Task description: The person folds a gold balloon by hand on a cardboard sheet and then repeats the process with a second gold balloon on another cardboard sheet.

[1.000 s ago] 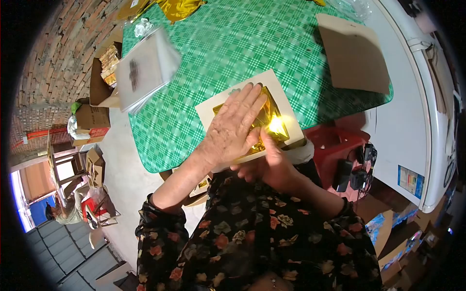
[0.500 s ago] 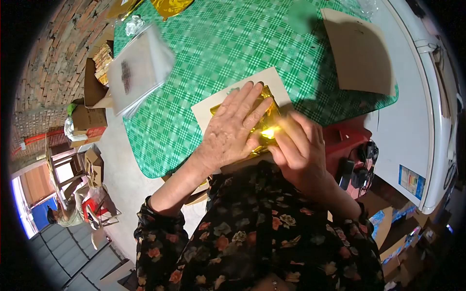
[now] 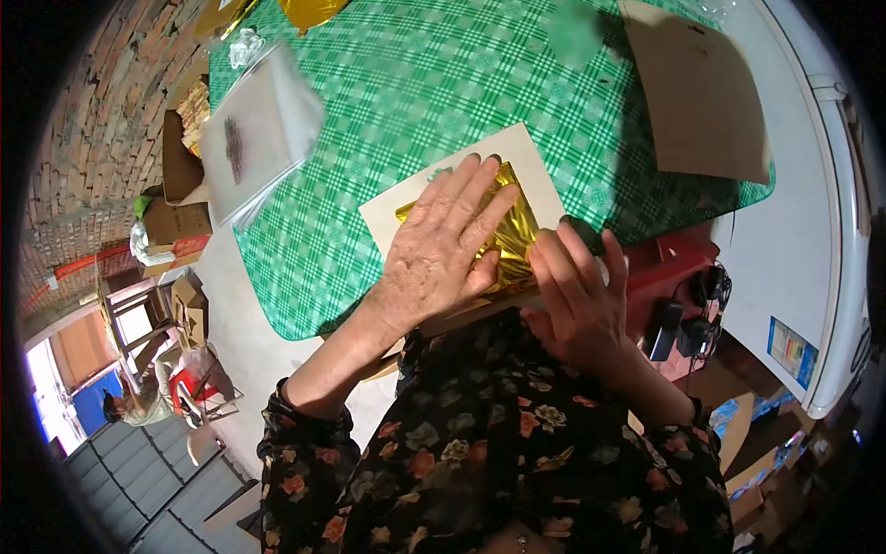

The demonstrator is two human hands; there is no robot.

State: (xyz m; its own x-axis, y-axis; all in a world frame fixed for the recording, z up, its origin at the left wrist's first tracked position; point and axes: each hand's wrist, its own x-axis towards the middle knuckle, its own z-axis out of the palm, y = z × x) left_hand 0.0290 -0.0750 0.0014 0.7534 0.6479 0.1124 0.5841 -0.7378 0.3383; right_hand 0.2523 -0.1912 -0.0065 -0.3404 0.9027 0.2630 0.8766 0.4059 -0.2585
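Note:
A shiny gold foil piece lies on a cream board at the near edge of the green checked table. My left hand rests flat on the foil, fingers stretched out and pointing away from me, covering much of it. At the foil's right edge is my right hand, its fingers apart and slightly bent, with nothing seen in them. The lower part of the foil is partly hidden by the left hand's thumb.
Clear plastic sleeves lie on the table's left. Another cream board lies at the right, beside a white appliance. More gold foil is at the far edge. A person sits at the lower left.
My right hand has opened from a pinch-like pose at the foil, its fingers now spread. My left hand has stayed flat on the foil. The view has shifted slightly.

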